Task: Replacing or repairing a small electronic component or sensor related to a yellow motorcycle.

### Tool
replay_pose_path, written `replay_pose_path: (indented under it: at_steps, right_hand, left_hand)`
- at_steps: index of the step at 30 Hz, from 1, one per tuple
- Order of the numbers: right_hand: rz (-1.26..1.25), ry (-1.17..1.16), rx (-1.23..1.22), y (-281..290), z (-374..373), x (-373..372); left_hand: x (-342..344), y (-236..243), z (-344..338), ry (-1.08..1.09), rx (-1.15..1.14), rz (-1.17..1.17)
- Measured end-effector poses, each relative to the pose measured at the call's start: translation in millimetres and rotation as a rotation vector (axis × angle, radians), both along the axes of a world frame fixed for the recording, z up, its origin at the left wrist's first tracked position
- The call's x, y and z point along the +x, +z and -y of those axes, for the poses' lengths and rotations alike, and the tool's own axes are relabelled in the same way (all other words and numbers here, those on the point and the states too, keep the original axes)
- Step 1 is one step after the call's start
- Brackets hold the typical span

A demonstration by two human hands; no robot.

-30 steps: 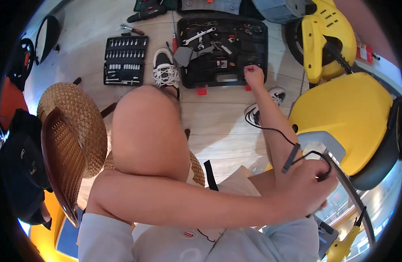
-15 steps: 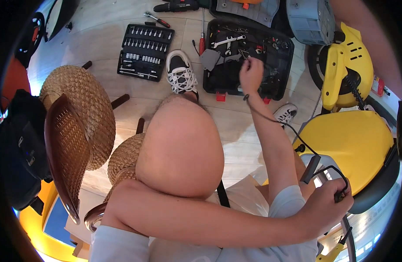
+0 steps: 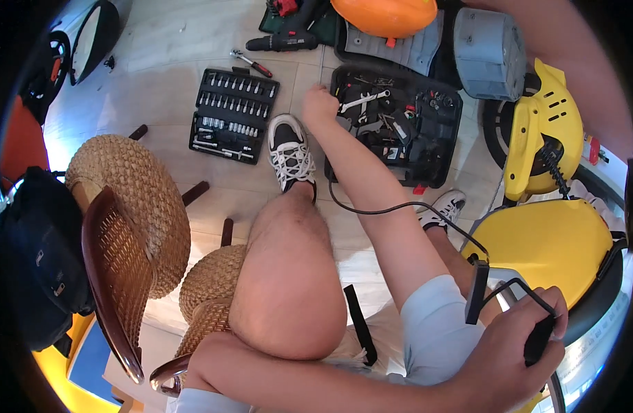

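Note:
My right hand (image 3: pixel 320 107) is closed round the spot where a screwdriver's handle lies. Only the thin metal shaft (image 3: pixel 321 65) shows beyond my fingers. Beside it, an open black toolbox tray (image 3: pixel 437 155) holds a combination wrench (image 3: pixel 366 100) and several small parts. At the lower right my left hand (image 3: pixel 512 347) grips a small black oblong piece (image 3: pixel 539 341) on a cord. That cord runs to a flat black box (image 3: pixel 477 292). From there a black cable (image 3: pixel 406 205) crosses my right forearm towards the toolbox, its far end hidden.
A socket set (image 3: pixel 234 117) and a ratchet (image 3: pixel 251 65) lie left of the toolbox, with a cordless drill (image 3: pixel 282 43) beyond. Wicker chairs (image 3: pixel 134 220) stand on the left. A yellow scooter (image 3: pixel 536 241) stands close on the right. An orange helmet-like shell (image 3: pixel 385 17) is at the top.
My right hand has moved left from inside the toolbox to the screwdriver on the floor. The left hand stays on the black piece and sits lower in view. The whole view has shifted.

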State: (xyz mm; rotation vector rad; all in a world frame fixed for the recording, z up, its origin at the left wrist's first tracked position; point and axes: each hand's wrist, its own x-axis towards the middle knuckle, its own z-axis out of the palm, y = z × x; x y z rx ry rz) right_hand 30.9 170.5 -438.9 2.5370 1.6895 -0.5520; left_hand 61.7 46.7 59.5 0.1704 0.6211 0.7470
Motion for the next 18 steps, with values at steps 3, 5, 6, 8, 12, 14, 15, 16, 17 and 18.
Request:
replay_pose_path:
  at_steps: [3,5,6,8,12,14,15,16,17,18]
  right_hand:
    - [-0.199,-0.038,-0.062,13.2,-2.6,-10.6]
    - [-0.218,-0.137,-0.023,17.5,2.9,-0.5]
    - [-0.233,-0.138,-0.067,20.0,3.9,3.3]
    - [-0.294,-0.088,-0.131,25.3,11.5,-2.4]
    - [-0.267,-0.024,-0.146,30.0,20.9,-16.0]
    - [-0.238,-0.010,-0.154,26.0,17.4,-20.3]
    - [-0.191,-0.007,-0.176,20.9,14.3,-16.9]
    - [-0.194,-0.003,-0.171,14.5,16.5,-11.4]
    - [-0.181,0.014,-0.172,10.8,18.3,-4.5]
    - [-0.161,0.026,-0.175,7.1,20.2,4.4]
  left_hand:
    - [-5.0,-3.8,-7.2,-0.017,-0.047,0.033]
    - [-1.0,-0.7,-10.1,-0.060,-0.204,0.061]
    - [-1.4,6.3,-10.7,-0.210,-0.306,0.004]
    - [0.3,13.1,0.3,-0.204,-0.277,0.031]
    - [1.8,11.7,19.4,-0.140,-0.160,0.085]
    - [-0.8,15.8,22.6,-0.088,-0.199,0.166]
    - [-1.1,14.1,21.9,-0.087,-0.183,0.161]
    - [-0.8,12.5,21.4,-0.091,-0.133,0.129]
    - [-1.1,12.4,19.2,-0.098,-0.084,0.100]
    - [0.5,12.0,17.5,-0.089,-0.193,0.180]
